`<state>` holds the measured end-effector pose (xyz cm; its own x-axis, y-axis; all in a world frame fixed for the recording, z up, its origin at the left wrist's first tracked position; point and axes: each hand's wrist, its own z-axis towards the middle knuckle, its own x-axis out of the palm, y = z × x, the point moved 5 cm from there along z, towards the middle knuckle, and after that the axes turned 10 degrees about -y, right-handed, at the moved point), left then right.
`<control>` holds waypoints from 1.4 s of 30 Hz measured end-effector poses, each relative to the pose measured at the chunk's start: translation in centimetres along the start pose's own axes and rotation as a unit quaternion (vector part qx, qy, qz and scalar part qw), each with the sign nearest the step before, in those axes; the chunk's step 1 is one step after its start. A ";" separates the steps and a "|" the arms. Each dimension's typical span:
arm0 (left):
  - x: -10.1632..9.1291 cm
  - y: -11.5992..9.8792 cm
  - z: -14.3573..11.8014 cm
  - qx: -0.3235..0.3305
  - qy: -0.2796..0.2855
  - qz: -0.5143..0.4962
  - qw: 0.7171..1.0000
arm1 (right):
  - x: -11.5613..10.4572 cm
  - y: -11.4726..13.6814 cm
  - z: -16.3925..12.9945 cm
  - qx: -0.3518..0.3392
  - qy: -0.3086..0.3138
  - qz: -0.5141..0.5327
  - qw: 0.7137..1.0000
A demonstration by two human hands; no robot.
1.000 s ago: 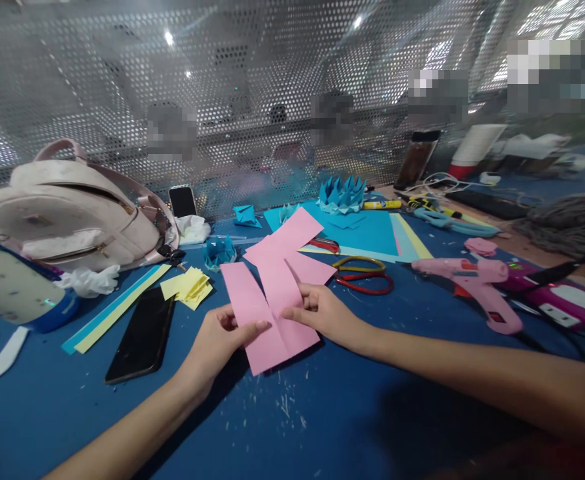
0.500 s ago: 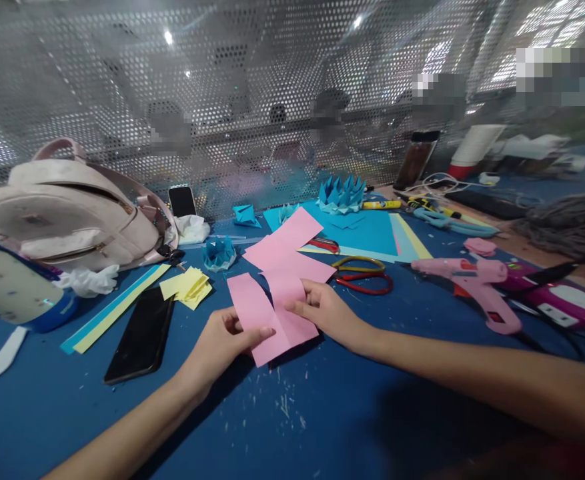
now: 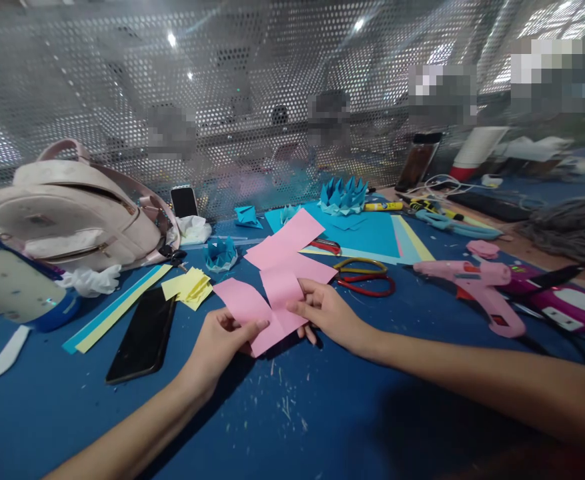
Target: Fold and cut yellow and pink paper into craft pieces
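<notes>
A piece of pink paper (image 3: 267, 327), split from its far edge partway toward me, is held between my hands above the blue table. My left hand (image 3: 225, 337) pinches its left half, thumb on top. The right half is gripped by my right hand (image 3: 322, 310), thumb over the sheet and some fingers showing below. Just beyond lie more pink paper pieces (image 3: 292, 243), partly overlapped by the held sheet. Scissors (image 3: 365, 277) with red and yellow handles rest right of my right hand; pink paper covers part of them.
On the left are a black phone (image 3: 142, 340), yellow paper pieces (image 3: 189, 288), paper strips (image 3: 117, 310), a white plastic knife (image 3: 7, 353) and a backpack (image 3: 72, 207). Blue folded paper (image 3: 343, 197) stands on blue sheets (image 3: 372, 233) behind. A pink glue gun (image 3: 477, 277) lies right.
The split in the held pink paper has opened wider and runs further toward me. Its left half has swung left with my left hand. More fingers of my right hand show under the sheet.
</notes>
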<state>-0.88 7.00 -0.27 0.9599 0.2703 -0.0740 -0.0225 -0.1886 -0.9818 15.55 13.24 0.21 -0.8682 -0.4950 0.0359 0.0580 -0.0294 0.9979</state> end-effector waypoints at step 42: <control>2.9 0.5 -2.5 -0.016 0.256 0.006 0.966 | 0.7 0.4 0.0 -0.082 0.069 -0.099 0.989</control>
<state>2.63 5.33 -0.59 0.9721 -0.2337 0.0199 -0.0332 -0.2210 -0.9747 14.93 12.84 0.62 -0.7959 -0.5787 -0.1782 -0.0176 -0.2721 0.9621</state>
